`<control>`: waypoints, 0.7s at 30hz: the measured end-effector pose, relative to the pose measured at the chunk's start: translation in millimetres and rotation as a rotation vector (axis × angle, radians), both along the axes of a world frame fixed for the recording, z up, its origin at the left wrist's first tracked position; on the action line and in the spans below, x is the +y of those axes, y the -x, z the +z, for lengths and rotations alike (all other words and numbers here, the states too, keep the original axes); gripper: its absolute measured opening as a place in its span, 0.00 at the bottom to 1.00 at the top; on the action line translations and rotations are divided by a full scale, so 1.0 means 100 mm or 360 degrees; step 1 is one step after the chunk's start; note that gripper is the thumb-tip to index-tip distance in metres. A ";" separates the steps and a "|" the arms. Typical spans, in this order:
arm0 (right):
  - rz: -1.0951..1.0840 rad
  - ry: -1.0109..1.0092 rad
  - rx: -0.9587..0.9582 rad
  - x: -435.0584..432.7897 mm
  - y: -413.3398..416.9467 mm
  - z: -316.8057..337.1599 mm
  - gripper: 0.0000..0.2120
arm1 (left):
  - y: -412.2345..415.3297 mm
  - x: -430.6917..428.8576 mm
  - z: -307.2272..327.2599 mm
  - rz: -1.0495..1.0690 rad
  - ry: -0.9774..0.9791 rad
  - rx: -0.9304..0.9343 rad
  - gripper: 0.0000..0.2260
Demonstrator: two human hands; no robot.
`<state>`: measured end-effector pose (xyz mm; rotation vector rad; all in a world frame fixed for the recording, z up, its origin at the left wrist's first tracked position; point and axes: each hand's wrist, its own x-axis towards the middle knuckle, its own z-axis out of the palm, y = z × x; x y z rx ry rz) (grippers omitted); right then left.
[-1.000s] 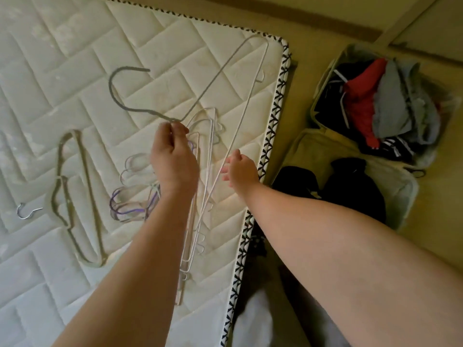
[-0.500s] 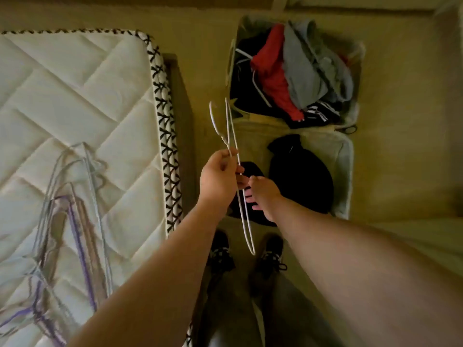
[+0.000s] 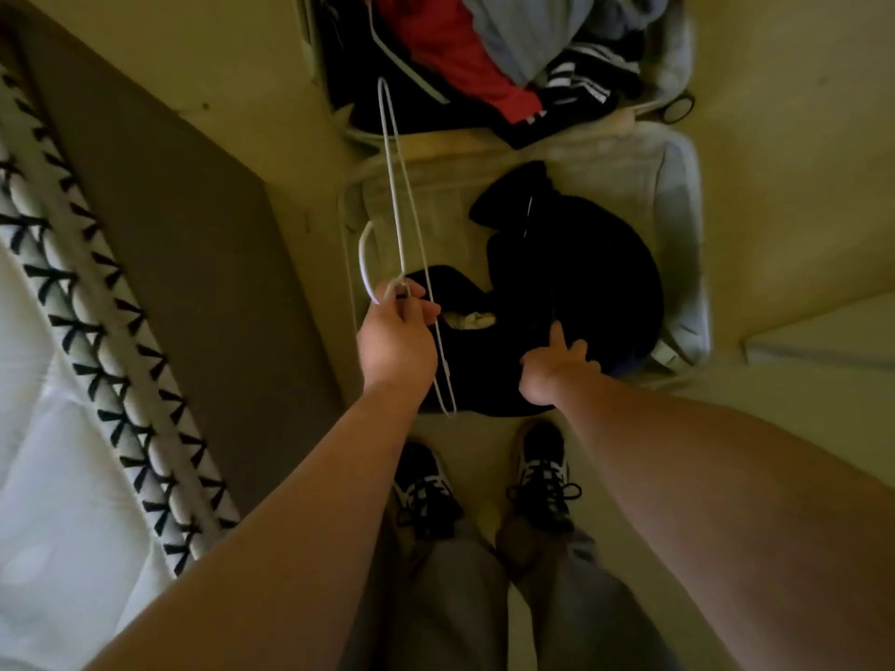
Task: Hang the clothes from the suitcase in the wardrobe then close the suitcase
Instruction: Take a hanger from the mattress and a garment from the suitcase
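Note:
An open pale suitcase [image 3: 678, 196] lies on the floor ahead of my feet. Its near half holds black clothes [image 3: 576, 278]. Its far half holds a heap of red, grey and black-and-white clothes [image 3: 484, 55]. My left hand [image 3: 397, 339] grips a white wire hanger [image 3: 394, 186] at its neck, edge-on above the suitcase's near left part. My right hand [image 3: 557, 365] hovers over the black clothes with fingers spread, index finger stretched forward, holding nothing.
A white quilted mattress [image 3: 43, 428] with a black-patterned edge band lies to the left, a dark strip of floor beside it. My two black-and-white shoes [image 3: 542, 477] stand just short of the suitcase. A pale panel [image 3: 823, 341] sits at the right edge.
The view swung from the mattress to the suitcase. My left hand carried the white hanger over it. My right hand let go of the hanger and moved right over the black clothes.

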<state>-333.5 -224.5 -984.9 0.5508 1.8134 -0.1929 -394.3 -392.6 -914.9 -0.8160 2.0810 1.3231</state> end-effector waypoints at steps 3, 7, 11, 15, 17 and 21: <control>-0.0108 -0.0068 0.0221 0.03 0.01 0.00 0.23 | -0.02 0.01 -0.03 -0.0050 0.0025 0.0012 0.10; -0.0133 -0.0155 0.0606 0.04 0.09 0.02 0.17 | -0.01 0.01 0.00 -0.0059 0.0031 0.0025 0.10; 0.0077 -0.0096 0.0640 0.08 0.18 0.01 0.35 | 0.03 0.01 0.02 -0.0100 0.0030 0.0034 0.09; 0.0383 -0.0121 0.0268 0.09 0.23 -0.05 0.33 | 0.04 -0.02 0.02 -0.0106 -0.0001 0.0039 0.09; 0.0514 -0.0209 0.0336 0.13 0.26 0.03 0.23 | 0.05 -0.05 0.05 -0.0106 0.0002 0.0034 0.08; 0.0410 -0.0252 0.0517 0.21 0.35 0.37 0.17 | 0.07 -0.09 0.27 -0.0080 0.0021 0.0066 0.08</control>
